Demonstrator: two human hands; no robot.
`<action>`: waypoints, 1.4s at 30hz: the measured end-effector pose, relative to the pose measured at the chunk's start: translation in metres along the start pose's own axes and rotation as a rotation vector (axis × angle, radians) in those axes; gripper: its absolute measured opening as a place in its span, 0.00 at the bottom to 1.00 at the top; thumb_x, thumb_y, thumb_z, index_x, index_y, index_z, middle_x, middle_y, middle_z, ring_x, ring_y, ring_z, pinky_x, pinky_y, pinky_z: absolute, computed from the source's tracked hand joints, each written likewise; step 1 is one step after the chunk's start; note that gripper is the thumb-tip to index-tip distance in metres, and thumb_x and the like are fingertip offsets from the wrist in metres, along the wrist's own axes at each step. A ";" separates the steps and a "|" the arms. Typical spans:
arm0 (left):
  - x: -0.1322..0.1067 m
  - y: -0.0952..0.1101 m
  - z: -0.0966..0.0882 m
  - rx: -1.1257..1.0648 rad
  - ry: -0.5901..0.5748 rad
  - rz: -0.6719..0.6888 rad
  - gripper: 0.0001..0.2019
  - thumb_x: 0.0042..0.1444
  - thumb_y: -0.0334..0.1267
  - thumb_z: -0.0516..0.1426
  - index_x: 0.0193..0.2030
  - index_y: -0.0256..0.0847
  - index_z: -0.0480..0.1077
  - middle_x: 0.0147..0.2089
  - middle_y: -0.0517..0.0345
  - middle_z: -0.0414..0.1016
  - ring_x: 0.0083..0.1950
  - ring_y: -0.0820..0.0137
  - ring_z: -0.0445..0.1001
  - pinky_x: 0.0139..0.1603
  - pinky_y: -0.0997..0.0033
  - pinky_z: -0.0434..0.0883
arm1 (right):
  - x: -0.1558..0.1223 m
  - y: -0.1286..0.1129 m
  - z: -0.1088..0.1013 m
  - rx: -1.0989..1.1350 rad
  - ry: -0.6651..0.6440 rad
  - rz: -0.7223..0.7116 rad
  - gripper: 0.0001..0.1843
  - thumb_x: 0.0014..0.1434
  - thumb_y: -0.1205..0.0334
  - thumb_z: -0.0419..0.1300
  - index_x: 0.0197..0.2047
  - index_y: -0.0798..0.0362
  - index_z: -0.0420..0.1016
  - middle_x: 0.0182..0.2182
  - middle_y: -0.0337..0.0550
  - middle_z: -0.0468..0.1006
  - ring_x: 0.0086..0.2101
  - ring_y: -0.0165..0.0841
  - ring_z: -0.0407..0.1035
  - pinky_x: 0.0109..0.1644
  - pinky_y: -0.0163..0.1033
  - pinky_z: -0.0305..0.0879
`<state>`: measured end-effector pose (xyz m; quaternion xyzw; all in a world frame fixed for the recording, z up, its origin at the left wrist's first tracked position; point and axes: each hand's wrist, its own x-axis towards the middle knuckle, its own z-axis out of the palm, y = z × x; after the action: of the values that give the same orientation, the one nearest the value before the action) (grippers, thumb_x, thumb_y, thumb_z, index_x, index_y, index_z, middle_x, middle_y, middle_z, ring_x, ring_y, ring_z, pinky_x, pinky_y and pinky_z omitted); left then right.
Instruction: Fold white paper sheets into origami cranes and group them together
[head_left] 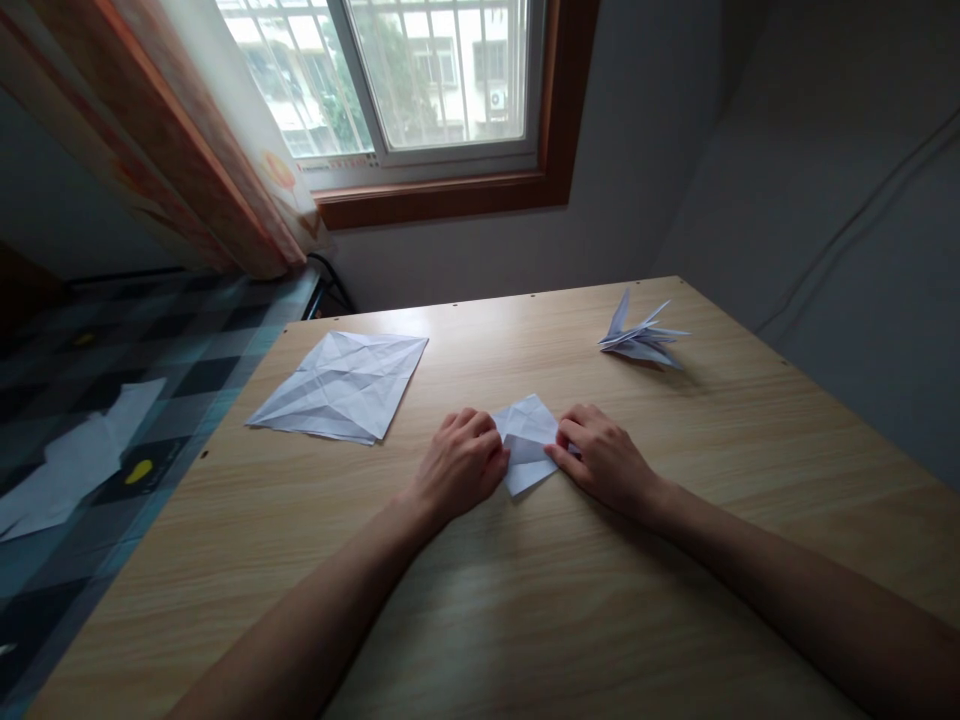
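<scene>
A small white folded sheet of paper (529, 430) lies on the wooden table between my hands, with creases across it. My left hand (466, 458) is closed on its left edge, fingers curled and thumb pressed in. On the opposite edge, my right hand (600, 452) pinches the paper between thumb and fingers. The palms and part of each paper edge are hidden. Farther left lies a stack of creased square paper sheets (345, 385). Toward the back right stands a cluster of folded paper pieces with pointed tips (643, 338).
The light wooden table (480, 620) ends at the wall below a barred window (442, 75). To its left, a checked cloth surface (187, 310) carries white paper scraps (75, 470). A patterned curtain (195, 130) hangs beside the window, and a cable (847, 230) runs along the right wall.
</scene>
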<state>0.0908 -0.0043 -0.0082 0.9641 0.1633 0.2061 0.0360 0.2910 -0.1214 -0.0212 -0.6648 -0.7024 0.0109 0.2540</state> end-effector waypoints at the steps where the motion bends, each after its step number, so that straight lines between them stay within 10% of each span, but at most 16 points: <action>1: 0.000 0.001 0.001 0.025 -0.010 -0.010 0.10 0.60 0.37 0.55 0.27 0.39 0.70 0.37 0.53 0.74 0.41 0.64 0.69 0.45 0.61 0.67 | 0.000 -0.001 0.000 -0.018 -0.007 0.008 0.10 0.63 0.60 0.58 0.30 0.52 0.70 0.34 0.47 0.72 0.39 0.41 0.66 0.43 0.45 0.67; 9: -0.001 0.004 0.002 0.119 -0.031 -0.018 0.05 0.61 0.35 0.54 0.37 0.40 0.70 0.41 0.52 0.73 0.44 0.63 0.68 0.46 0.61 0.66 | -0.001 0.004 0.002 -0.028 0.014 -0.050 0.03 0.63 0.66 0.58 0.41 0.54 0.73 0.40 0.47 0.75 0.41 0.40 0.67 0.47 0.44 0.66; 14: -0.002 0.004 -0.001 0.084 0.015 0.201 0.08 0.64 0.33 0.51 0.40 0.43 0.71 0.43 0.55 0.73 0.44 0.66 0.67 0.46 0.64 0.63 | -0.007 0.010 0.000 -0.030 0.011 -0.325 0.11 0.64 0.73 0.55 0.41 0.52 0.77 0.40 0.46 0.78 0.40 0.38 0.68 0.45 0.41 0.66; 21: -0.003 0.004 -0.003 0.087 -0.115 0.356 0.08 0.62 0.33 0.50 0.39 0.39 0.71 0.35 0.54 0.73 0.37 0.68 0.69 0.41 0.66 0.64 | -0.012 -0.002 -0.005 -0.098 -0.035 -0.321 0.11 0.62 0.74 0.56 0.44 0.57 0.77 0.38 0.50 0.78 0.40 0.39 0.68 0.44 0.40 0.67; 42: -0.004 0.000 -0.011 0.043 -0.302 0.022 0.25 0.63 0.48 0.52 0.64 0.40 0.62 0.67 0.49 0.63 0.68 0.55 0.61 0.66 0.48 0.55 | -0.014 -0.020 0.008 0.101 0.080 -0.527 0.11 0.66 0.64 0.54 0.44 0.57 0.76 0.43 0.49 0.82 0.44 0.39 0.74 0.49 0.44 0.70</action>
<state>0.0827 -0.0058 0.0007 0.9864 0.1501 0.0553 0.0372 0.2689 -0.1346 -0.0260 -0.4454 -0.8392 -0.0469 0.3085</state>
